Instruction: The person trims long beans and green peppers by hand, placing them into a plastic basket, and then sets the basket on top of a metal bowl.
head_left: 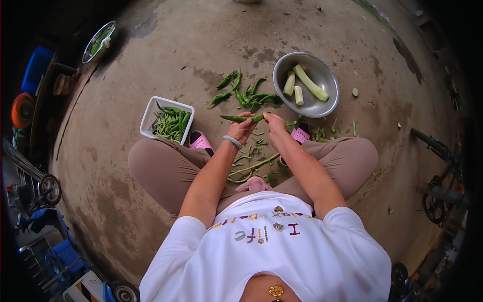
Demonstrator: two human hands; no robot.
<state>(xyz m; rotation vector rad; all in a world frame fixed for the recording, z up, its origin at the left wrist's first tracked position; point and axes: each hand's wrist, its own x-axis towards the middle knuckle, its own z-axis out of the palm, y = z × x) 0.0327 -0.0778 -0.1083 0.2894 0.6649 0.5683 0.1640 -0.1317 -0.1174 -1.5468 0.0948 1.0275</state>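
Steel bowl (pixel 318 106): three pale, peeled-looking pieces (pixel 310 84). White basket (pixel 149 113): green peppers (pixel 184 122), thin green pieces (pixel 168 126). Far bowl (pixel 89 59): something green, hard to make out. Left hand (pixel 242 129) grasping long green pepper (pixel 231 119) between basket and steel bowl, over floor (pixel 105 126); right hand (pixel 275 125) pinching its end, fingertips partly hidden.

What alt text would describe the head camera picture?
A person's left hand and right hand hold a green pepper above a floor. Loose peppers lie ahead, between a white basket of green vegetables and a metal bowl of pale vegetable pieces.
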